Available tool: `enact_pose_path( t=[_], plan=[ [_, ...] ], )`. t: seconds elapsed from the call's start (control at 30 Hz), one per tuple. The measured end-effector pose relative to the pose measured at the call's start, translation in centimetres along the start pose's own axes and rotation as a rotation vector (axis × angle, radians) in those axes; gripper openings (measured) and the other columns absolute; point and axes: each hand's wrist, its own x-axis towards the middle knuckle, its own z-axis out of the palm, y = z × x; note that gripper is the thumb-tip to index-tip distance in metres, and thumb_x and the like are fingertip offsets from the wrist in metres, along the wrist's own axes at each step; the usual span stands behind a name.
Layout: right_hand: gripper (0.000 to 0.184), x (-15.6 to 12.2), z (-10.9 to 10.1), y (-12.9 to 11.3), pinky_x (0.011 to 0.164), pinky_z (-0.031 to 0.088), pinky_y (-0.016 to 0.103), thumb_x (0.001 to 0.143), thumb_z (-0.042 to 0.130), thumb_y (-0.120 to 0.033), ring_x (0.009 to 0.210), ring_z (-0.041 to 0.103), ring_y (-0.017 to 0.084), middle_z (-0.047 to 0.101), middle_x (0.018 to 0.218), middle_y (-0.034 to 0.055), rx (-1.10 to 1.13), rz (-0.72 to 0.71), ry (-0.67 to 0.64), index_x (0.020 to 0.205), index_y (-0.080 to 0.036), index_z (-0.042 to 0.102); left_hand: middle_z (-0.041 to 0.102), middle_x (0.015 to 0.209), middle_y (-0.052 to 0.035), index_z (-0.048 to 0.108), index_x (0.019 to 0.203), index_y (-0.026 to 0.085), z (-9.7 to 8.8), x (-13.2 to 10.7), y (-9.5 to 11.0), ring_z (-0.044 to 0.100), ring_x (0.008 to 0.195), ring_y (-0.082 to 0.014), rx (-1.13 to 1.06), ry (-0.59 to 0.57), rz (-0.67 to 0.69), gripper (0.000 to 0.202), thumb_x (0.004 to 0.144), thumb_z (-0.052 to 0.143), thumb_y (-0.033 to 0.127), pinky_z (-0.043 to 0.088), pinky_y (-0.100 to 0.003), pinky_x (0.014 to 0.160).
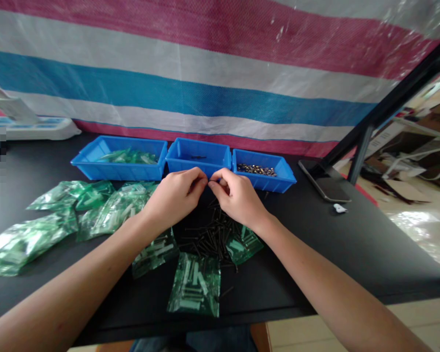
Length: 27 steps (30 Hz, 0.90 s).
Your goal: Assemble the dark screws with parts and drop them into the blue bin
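My left hand [178, 193] and my right hand [234, 195] meet fingertip to fingertip above a loose pile of thin dark screws [209, 234] on the black table [352, 244]. Both hands have their fingers pinched together on something small that I cannot make out. Small green plastic bags [195, 283] of white parts lie just in front of the pile and under my wrists. Behind my hands stand three blue bins: the left bin [121, 159] holds green bags, the middle bin [200, 156] a few dark pieces, the right bin [264, 171] small metal parts.
More green bags [58, 215] are spread over the left of the table. A phone [324, 183] lies at the right by a black frame post [359, 151], with a small white piece [339, 209] near it. A striped tarp [205, 73] hangs behind.
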Motion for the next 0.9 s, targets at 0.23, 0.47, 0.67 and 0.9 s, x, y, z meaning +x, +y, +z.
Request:
enact_pose_path(
  t=[0.23,0.47,0.67,0.9],
  plan=[
    [0.01,0.0,-0.07,-0.02,0.054,0.032,0.022,0.084,0.047,-0.019,0.055,0.048,0.01,0.056,0.062,-0.001,0.02,-0.043,0.02,0.085,-0.017,0.056,0.064,0.072,-0.0027,0.061,0.08,0.016,0.0,0.02,0.08,0.055,0.061,-0.0135,-0.008,-0.01,0.007,0.028,0.086,0.038,0.029,0.039,-0.023,0.06],
    [0.021,-0.05,-0.21,-0.01,0.053,0.029,0.022,0.088,0.043,-0.027,0.053,0.047,0.01,0.056,0.061,0.0,-0.05,0.022,0.079,0.078,-0.017,0.058,0.066,0.073,-0.0027,0.062,0.089,0.016,0.0,0.04,0.16,0.057,0.061,-0.0143,-0.004,-0.013,-0.002,0.026,0.085,0.04,0.03,0.041,-0.024,0.061],
    [0.026,0.06,-0.27,-0.03,0.055,0.03,0.022,0.089,0.042,-0.029,0.054,0.048,0.01,0.055,0.06,0.0003,-0.056,0.038,0.084,0.073,-0.016,0.057,0.067,0.077,-0.0039,0.062,0.096,0.016,-0.06,0.03,0.18,0.059,0.064,-0.0154,-0.016,-0.023,-0.013,0.029,0.085,0.04,0.03,0.043,-0.025,0.064],
    [0.022,0.04,-0.23,-0.03,0.053,0.03,0.022,0.088,0.043,-0.027,0.051,0.046,0.009,0.053,0.058,-0.001,-0.011,0.005,0.09,0.076,-0.016,0.057,0.065,0.072,-0.0026,0.062,0.091,0.016,-0.11,0.05,0.05,0.056,0.059,-0.014,0.008,-0.025,-0.013,0.028,0.086,0.039,0.031,0.039,-0.024,0.059]
  ],
)
